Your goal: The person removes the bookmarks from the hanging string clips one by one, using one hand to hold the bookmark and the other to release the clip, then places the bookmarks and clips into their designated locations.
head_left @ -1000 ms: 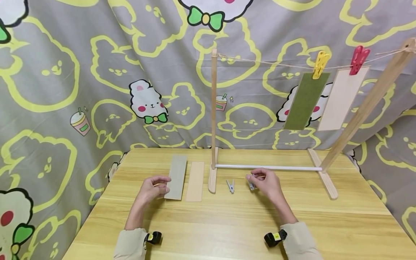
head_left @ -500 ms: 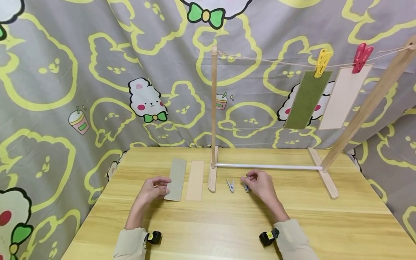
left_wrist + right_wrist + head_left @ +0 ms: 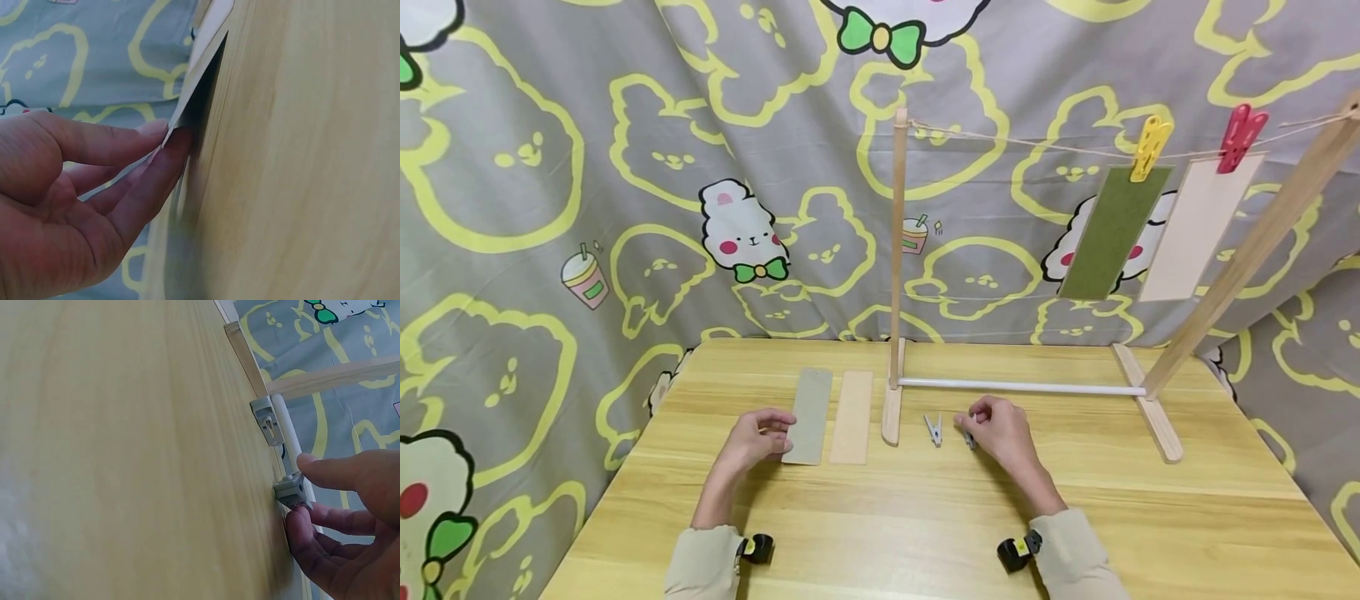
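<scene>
My left hand (image 3: pixel 756 437) pinches the left edge of a grey-green rectangular card (image 3: pixel 809 417) at the table's left. In the left wrist view, thumb and fingers grip the card's edge (image 3: pixel 184 100), with a shadowed gap between card and tabletop. Beside it lies a beige card (image 3: pixel 851 417). Low over the table, my right hand (image 3: pixel 1000 429) holds a grey clothespin (image 3: pixel 290 490) between thumb and fingers, partly hidden in the head view. A second grey clothespin (image 3: pixel 934 431) lies just left of that hand.
Behind the hands stands a wooden frame with a left post (image 3: pixel 898 250), a slanted right post (image 3: pixel 1247 258) and a white bottom rod (image 3: pixel 1022 387). From its string hang a green card (image 3: pixel 1112 242) under a yellow clothespin (image 3: pixel 1152 148) and a pale card (image 3: pixel 1202 225) under a red clothespin (image 3: pixel 1243 137).
My right hand has moved left with its clothespin, closer to the other grey one. The grey-green card's far end has come down toward the table; my left hand stays nearly in place.
</scene>
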Motion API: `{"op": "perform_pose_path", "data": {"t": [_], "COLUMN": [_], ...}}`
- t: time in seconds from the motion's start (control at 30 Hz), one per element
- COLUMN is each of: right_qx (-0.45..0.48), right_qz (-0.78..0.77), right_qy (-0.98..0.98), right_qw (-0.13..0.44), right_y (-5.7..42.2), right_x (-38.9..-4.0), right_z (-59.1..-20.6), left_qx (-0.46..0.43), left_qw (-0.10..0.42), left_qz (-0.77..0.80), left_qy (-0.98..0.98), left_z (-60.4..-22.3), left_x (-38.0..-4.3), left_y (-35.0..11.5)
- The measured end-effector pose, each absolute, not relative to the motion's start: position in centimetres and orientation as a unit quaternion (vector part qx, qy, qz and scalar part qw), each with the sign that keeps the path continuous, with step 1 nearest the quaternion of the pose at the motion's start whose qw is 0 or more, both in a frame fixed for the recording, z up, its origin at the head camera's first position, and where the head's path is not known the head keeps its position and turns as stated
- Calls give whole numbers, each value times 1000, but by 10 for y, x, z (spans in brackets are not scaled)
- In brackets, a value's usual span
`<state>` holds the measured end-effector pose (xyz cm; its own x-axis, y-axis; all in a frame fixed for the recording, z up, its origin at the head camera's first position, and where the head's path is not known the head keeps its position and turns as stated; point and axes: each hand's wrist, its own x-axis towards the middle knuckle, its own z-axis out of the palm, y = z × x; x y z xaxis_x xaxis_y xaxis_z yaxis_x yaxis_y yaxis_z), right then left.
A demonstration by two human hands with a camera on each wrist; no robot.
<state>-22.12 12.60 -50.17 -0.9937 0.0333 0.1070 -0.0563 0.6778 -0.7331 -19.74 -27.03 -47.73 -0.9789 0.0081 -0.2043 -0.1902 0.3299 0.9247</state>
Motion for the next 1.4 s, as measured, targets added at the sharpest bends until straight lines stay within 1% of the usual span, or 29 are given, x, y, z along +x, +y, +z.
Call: {"op": "perform_pose_path", "data": {"t": [0.17, 0.4, 0.63, 0.87, 1.27, 1.4], "right_qx": [7, 16, 21, 16, 11, 20], "right_qz": [398, 401, 409, 414, 430, 439], "right_qy": [-916, -914, -911, -909, -902, -897], "right_qw": [54, 53, 47, 35, 32, 42], "right_y": [125, 124, 124, 126, 130, 132], "right_x": [-222, -224, -224, -220, -216, -216], "right_z": [-500, -500, -501, -500, -498, -493], "left_qx": [-46, -55, -60, -26, -6, -4], "left_qw": [79, 61, 63, 43, 25, 12], "left_qz": [556, 498, 454, 402, 386, 399], "left_qy": [826, 863, 887, 914, 922, 917], "left_z": [-474, -472, -469, -468, -468, -467], "left_x": [-197, -194, -191, -190, -187, -188], "left_y": [-266, -264, -261, -259, -262, -261]}}
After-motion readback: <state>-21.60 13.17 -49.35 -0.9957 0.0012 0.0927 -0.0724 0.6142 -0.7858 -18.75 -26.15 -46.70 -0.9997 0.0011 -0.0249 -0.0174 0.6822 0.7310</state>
